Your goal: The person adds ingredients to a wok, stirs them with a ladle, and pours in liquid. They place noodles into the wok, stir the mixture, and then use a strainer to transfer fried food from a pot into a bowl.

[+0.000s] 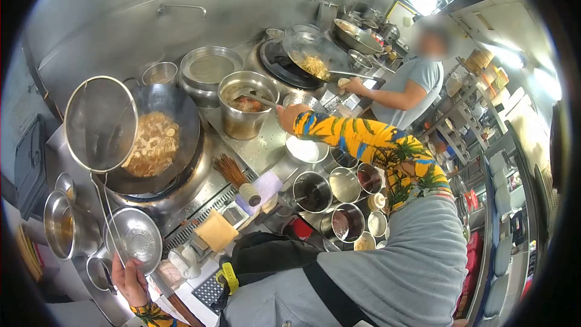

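Observation:
The wire handle of a round mesh strainer (101, 124) is in my left hand (130, 281), at the lower left. The strainer is raised over the left side of a dark wok (187, 115), which holds brown food in sauce (154, 145). My right hand (290, 115) is closed on the handle of a metal ladle (259, 99). The ladle's head is in or over a steel pot (242, 127) with reddish contents. Beside my left hand is a shiny metal bowl (134, 236).
A co-worker (402, 88) stands at a second wok (293, 45) with noodle-like food. Metal containers of sauces (312, 191) sit below my right arm. A bamboo brush (233, 172) and a yellow sponge-like block (216, 230) lie near the wok. Shelves (460, 115) stand at the right.

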`<action>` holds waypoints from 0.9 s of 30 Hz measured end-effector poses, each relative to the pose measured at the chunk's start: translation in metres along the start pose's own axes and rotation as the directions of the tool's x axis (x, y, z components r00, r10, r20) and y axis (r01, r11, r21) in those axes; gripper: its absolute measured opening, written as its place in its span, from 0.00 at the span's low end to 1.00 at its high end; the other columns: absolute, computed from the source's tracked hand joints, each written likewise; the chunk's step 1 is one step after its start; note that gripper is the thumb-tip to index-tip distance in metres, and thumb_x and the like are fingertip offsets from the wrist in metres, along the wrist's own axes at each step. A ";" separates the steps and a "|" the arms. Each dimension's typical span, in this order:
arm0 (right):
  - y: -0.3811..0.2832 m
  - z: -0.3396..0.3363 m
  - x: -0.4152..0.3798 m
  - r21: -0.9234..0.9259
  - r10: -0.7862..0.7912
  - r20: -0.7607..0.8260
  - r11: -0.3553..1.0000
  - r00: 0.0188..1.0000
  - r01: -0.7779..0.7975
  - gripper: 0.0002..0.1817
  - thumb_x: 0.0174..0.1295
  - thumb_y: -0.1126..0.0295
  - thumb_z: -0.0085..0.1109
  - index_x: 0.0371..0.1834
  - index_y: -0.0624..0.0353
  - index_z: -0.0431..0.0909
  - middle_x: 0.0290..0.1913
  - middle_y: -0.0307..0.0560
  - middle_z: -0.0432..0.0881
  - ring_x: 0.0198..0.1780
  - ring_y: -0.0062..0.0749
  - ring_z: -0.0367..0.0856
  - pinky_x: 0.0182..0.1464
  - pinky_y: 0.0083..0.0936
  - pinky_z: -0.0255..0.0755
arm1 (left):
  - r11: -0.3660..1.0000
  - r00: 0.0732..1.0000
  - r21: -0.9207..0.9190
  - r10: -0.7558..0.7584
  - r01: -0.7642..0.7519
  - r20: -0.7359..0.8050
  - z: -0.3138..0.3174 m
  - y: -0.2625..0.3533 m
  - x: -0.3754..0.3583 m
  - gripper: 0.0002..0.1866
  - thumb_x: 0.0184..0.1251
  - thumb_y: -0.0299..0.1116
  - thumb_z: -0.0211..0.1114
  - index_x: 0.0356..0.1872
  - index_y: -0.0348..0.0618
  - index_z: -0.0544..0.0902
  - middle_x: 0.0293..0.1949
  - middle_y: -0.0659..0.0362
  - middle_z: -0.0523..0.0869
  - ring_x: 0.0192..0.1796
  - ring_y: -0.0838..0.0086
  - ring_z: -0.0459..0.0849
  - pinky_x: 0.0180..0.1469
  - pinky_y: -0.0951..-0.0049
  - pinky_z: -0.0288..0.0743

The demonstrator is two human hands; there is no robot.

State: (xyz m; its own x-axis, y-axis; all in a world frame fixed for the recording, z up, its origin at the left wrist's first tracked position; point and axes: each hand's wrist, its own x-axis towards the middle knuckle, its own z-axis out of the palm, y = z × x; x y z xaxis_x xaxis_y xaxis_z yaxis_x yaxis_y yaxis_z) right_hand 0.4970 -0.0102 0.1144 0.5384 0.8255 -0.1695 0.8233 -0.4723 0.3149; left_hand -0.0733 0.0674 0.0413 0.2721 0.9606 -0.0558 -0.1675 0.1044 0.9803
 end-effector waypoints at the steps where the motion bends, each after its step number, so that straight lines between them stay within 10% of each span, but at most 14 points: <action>1: 0.003 0.006 0.014 -0.006 -0.020 0.018 1.000 1.000 0.021 0.23 0.73 0.61 0.32 0.54 0.65 0.73 0.41 0.60 0.83 0.43 0.59 0.84 0.42 0.49 0.78 | 1.000 1.000 0.009 -0.012 0.012 0.023 0.007 0.001 -0.001 0.23 0.69 0.25 0.51 0.65 0.33 0.68 0.31 0.59 0.79 0.12 0.89 0.61 0.10 0.86 0.50; 6: 0.015 -0.056 0.029 -0.138 -0.353 0.404 0.888 0.844 0.438 0.19 0.56 0.68 0.52 0.48 0.68 0.75 0.37 0.64 0.83 0.43 0.56 0.84 0.42 0.45 0.77 | 0.996 0.993 -0.049 -0.066 0.071 0.097 0.045 -0.025 -0.005 0.24 0.68 0.24 0.52 0.65 0.35 0.68 0.29 0.58 0.81 0.12 0.87 0.64 0.10 0.84 0.55; 10: 0.025 -0.095 0.017 0.228 -0.156 0.400 0.971 0.903 0.066 0.26 0.47 0.73 0.52 0.55 0.60 0.73 0.34 0.62 0.83 0.37 0.55 0.84 0.35 0.43 0.78 | 0.991 0.979 0.072 -0.121 0.111 0.164 0.105 -0.028 -0.016 0.23 0.66 0.23 0.52 0.63 0.36 0.72 0.28 0.59 0.83 0.15 0.88 0.68 0.15 0.85 0.59; 13: 0.036 -0.056 0.039 -0.075 -0.337 0.332 0.921 0.881 0.381 0.26 0.51 0.73 0.50 0.57 0.60 0.71 0.34 0.64 0.83 0.38 0.56 0.84 0.35 0.44 0.77 | 0.981 0.968 0.194 -0.063 0.015 0.244 0.129 -0.053 -0.018 0.22 0.65 0.23 0.51 0.62 0.34 0.74 0.29 0.59 0.83 0.20 0.83 0.75 0.22 0.82 0.67; 17: 0.019 -0.016 0.025 -0.155 -0.200 0.275 0.956 0.940 0.248 0.30 0.49 0.74 0.52 0.61 0.60 0.70 0.38 0.64 0.83 0.42 0.54 0.84 0.38 0.44 0.78 | 0.924 0.963 0.351 0.061 -0.154 0.262 0.162 -0.058 -0.018 0.22 0.64 0.23 0.51 0.61 0.31 0.74 0.27 0.56 0.82 0.28 0.75 0.82 0.30 0.77 0.74; 20: 0.040 -0.016 0.023 0.087 -0.261 0.252 0.965 0.932 0.247 0.16 0.48 0.69 0.57 0.41 0.61 0.82 0.32 0.51 0.86 0.34 0.45 0.86 0.33 0.39 0.79 | 0.898 0.963 0.389 0.117 -0.208 0.244 0.174 -0.054 -0.020 0.21 0.64 0.23 0.52 0.59 0.28 0.74 0.25 0.52 0.83 0.28 0.69 0.84 0.31 0.73 0.75; 27: 0.065 -0.065 -0.019 0.574 -0.210 0.307 0.819 0.928 -0.005 0.25 0.51 0.72 0.53 0.57 0.56 0.72 0.19 0.43 0.77 0.20 0.29 0.77 0.19 0.28 0.69 | 0.864 0.952 0.425 0.176 -0.271 0.249 0.181 -0.062 -0.019 0.21 0.64 0.24 0.51 0.58 0.26 0.74 0.24 0.50 0.83 0.25 0.67 0.84 0.29 0.71 0.76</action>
State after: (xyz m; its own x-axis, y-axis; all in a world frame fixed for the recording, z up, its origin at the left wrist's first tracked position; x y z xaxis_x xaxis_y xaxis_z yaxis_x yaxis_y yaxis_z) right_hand 0.5292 -0.0364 0.1985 0.3823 0.7706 -0.5099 0.7751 -0.5679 -0.2771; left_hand 0.1032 -0.0043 0.0156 0.4659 0.8690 0.1669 0.1840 -0.2796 0.9423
